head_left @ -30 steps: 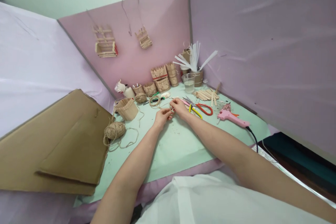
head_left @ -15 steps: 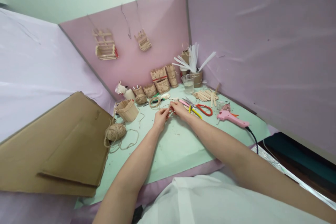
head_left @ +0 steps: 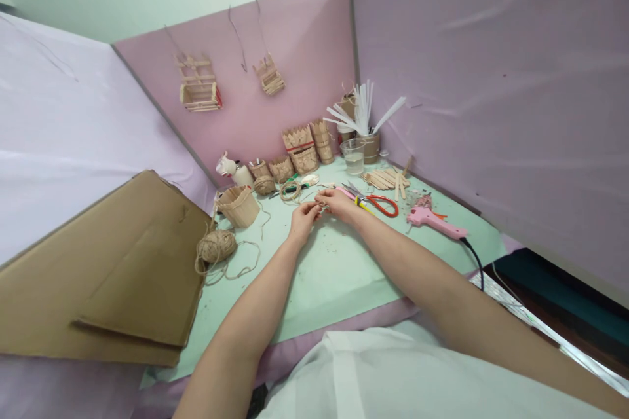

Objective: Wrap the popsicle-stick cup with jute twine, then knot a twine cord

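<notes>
Over the middle of the table, my left hand (head_left: 305, 215) and my right hand (head_left: 335, 203) meet with fingertips pinched together. Between them is a thin, pale length of twine (head_left: 323, 207), mostly covered by the fingers. A coil of twine (head_left: 289, 191) lies just beyond my left hand, and a strand trails from near it toward my fingers. Close to my right hand are red-handled scissors (head_left: 382, 205) and a yellow-handled tool (head_left: 363, 207), partly hidden behind the wrist.
A ball of twine (head_left: 217, 246) and a stick-sided basket (head_left: 238, 205) stand at left, beside cardboard sheets (head_left: 132, 275). To the right lie a pink glue gun (head_left: 436, 220) with its cord and wooden sticks (head_left: 384, 178). A plastic cup of liquid (head_left: 352, 158) stands at the back.
Both hands stay close together with small finger movements. My right hand has shifted slightly, covering more of the yellow-handled tool, and a loop of twine shows between the fingers.
</notes>
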`<state>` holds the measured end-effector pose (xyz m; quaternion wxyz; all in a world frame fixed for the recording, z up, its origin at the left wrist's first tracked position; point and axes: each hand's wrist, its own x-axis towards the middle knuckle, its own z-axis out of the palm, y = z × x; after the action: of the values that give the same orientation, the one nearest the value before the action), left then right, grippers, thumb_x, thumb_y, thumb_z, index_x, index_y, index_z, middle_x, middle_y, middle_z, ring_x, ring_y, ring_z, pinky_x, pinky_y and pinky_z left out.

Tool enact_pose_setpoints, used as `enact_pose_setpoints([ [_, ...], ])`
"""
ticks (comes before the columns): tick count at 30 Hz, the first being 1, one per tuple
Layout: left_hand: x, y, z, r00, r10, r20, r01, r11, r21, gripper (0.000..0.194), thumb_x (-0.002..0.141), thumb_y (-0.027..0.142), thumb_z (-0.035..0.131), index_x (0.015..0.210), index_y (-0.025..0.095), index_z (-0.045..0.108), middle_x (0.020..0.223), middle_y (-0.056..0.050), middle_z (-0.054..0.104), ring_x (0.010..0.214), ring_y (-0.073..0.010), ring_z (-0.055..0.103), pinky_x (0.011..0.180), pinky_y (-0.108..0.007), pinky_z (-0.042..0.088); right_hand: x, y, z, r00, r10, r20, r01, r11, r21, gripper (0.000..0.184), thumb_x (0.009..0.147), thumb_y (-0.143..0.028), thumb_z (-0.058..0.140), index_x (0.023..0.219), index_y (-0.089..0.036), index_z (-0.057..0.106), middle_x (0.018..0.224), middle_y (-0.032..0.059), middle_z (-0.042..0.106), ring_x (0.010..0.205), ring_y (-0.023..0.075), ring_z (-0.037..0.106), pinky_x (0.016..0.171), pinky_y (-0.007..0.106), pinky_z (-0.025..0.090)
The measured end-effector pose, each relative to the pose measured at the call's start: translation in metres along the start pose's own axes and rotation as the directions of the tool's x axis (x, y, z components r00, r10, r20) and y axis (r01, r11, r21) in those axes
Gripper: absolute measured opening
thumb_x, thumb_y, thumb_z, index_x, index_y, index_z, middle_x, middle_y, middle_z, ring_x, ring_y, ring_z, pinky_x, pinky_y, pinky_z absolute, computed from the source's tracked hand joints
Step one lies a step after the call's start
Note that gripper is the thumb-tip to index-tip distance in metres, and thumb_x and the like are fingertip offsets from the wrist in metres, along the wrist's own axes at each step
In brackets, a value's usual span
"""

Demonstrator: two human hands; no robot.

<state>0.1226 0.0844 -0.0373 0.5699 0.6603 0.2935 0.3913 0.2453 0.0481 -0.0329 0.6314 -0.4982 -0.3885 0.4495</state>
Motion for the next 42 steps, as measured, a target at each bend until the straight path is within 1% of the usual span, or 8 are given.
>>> enact_pose_setpoints([
  [10, -0.006, 0.001, 0.006, 0.992, 0.030, 0.120, -0.044, 0.992, 0.115, 0.015, 0.066, 0.030, 0.063, 0.067, 0.015, 0.060, 0.054, 0.002, 0.057, 0.051, -0.0094, 0.049, 0.055, -0.023, 0.039, -0.003, -0.004, 0.003, 0.974, -0.127, -0.189, 0.083, 0.970, -0.227, 0.014, 0.078, -0.018, 0.048, 0.064, -0.019, 0.046, 0.057, -0.0019, 0.056, 0.049, 0.0090, 0.048, 0.049, 0.021, 0.037],
  [20, -0.014, 0.010, 0.012, 0.978, 0.053, 0.202, -0.076, 0.991, 0.111, 0.013, 0.068, 0.027, 0.063, 0.067, 0.015, 0.061, 0.056, 0.001, 0.059, 0.054, -0.0099, 0.051, 0.060, -0.024, 0.042, 0.000, -0.004, -0.002, 0.963, -0.020, -0.269, 0.014, 1.000, -0.025, 0.025, 0.082, -0.034, 0.051, 0.063, -0.019, 0.045, 0.052, -0.0017, 0.052, 0.042, 0.0084, 0.045, 0.045, 0.021, 0.036],
  [25, -0.011, 0.007, 0.012, 0.992, 0.038, 0.122, -0.050, 0.994, 0.093, 0.015, 0.068, 0.029, 0.063, 0.071, 0.014, 0.062, 0.056, 0.001, 0.059, 0.053, -0.0098, 0.051, 0.059, -0.024, 0.042, 0.000, -0.003, -0.002, 0.964, -0.050, -0.262, 0.006, 0.986, -0.164, 0.023, 0.083, -0.033, 0.047, 0.064, -0.020, 0.044, 0.054, -0.0007, 0.053, 0.043, 0.0104, 0.044, 0.047, 0.024, 0.036],
  [30, -0.003, 0.000, 0.005, 0.997, 0.057, -0.053, -0.053, 0.996, 0.067, 0.016, 0.068, 0.028, 0.062, 0.077, 0.014, 0.062, 0.066, 0.000, 0.061, 0.055, -0.0094, 0.054, 0.057, -0.023, 0.044, 0.000, -0.001, -0.002, 0.905, -0.278, -0.321, 0.108, 0.882, -0.459, 0.008, 0.078, -0.027, 0.049, 0.074, -0.020, 0.046, 0.069, 0.0004, 0.056, 0.064, 0.0140, 0.050, 0.064, 0.027, 0.040],
  [32, 0.000, -0.002, 0.002, 0.991, 0.071, -0.114, -0.063, 0.995, 0.076, 0.016, 0.069, 0.027, 0.061, 0.079, 0.014, 0.061, 0.069, -0.001, 0.061, 0.055, -0.0088, 0.054, 0.056, -0.022, 0.043, -0.002, -0.002, -0.001, 0.886, -0.389, -0.253, 0.203, 0.815, -0.543, 0.002, 0.075, -0.021, 0.049, 0.076, -0.020, 0.048, 0.076, 0.0007, 0.056, 0.072, 0.0144, 0.050, 0.070, 0.027, 0.039],
  [37, 0.002, -0.003, -0.005, 0.977, 0.086, -0.193, -0.064, 0.991, 0.118, 0.014, 0.072, 0.025, 0.058, 0.080, 0.014, 0.062, 0.071, -0.001, 0.062, 0.054, -0.0081, 0.053, 0.055, -0.021, 0.042, -0.013, -0.006, 0.006, 0.825, -0.562, 0.059, 0.476, 0.635, -0.608, 0.016, 0.068, -0.011, 0.047, 0.080, -0.019, 0.054, 0.087, 0.0021, 0.053, 0.074, 0.0133, 0.048, 0.074, 0.027, 0.038],
  [39, 0.002, -0.003, -0.006, 0.974, 0.097, -0.204, -0.070, 0.989, 0.134, 0.014, 0.072, 0.024, 0.057, 0.080, 0.015, 0.063, 0.071, -0.001, 0.062, 0.055, -0.0084, 0.052, 0.055, -0.021, 0.042, -0.017, -0.007, 0.009, 0.821, -0.563, 0.092, 0.491, 0.617, -0.615, 0.014, 0.069, -0.012, 0.049, 0.079, -0.019, 0.055, 0.087, 0.0023, 0.053, 0.074, 0.0133, 0.049, 0.073, 0.027, 0.038],
  [42, 0.001, -0.002, -0.007, 0.968, 0.125, -0.217, -0.091, 0.983, 0.158, 0.014, 0.073, 0.024, 0.057, 0.081, 0.015, 0.064, 0.072, -0.001, 0.063, 0.056, -0.0090, 0.053, 0.058, -0.021, 0.043, -0.018, -0.008, 0.012, 0.858, -0.513, 0.027, 0.419, 0.669, -0.615, 0.004, 0.070, -0.021, 0.054, 0.074, -0.019, 0.055, 0.080, 0.0012, 0.054, 0.072, 0.0138, 0.048, 0.069, 0.026, 0.038],
])
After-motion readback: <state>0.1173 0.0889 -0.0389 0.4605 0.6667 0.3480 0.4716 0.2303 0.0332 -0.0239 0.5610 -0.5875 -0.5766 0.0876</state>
